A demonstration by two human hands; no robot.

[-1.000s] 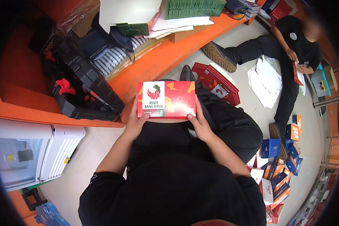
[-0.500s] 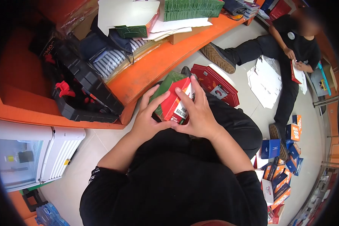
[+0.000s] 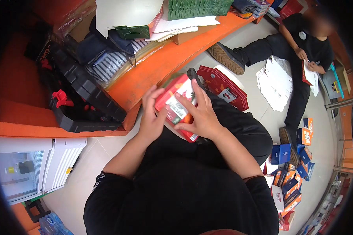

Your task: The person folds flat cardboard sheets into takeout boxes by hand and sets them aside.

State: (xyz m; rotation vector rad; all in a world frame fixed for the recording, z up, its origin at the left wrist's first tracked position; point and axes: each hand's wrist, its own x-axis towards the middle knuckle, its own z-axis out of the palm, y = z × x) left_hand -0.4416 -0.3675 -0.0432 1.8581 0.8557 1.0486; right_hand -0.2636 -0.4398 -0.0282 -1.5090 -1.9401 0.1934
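Between my two hands, above my lap, is a red box with a white label, tilted and slightly blurred. My left hand grips its left side, with the fingers along the edge. My right hand lies over the printed face, its fingers spread across the label and right edge. Just beyond the box, a stack of flat red cartons rests on the floor by my shoe.
An orange shelf holds green cartons, white sheets and an open black tool case. A seated co-worker holds a red carton at right. Blue and orange boxes lie on the floor.
The box was held level by both sides; it was then turned to show a green side, and now its printed label faces up at a slant. Both hands have shifted around it.
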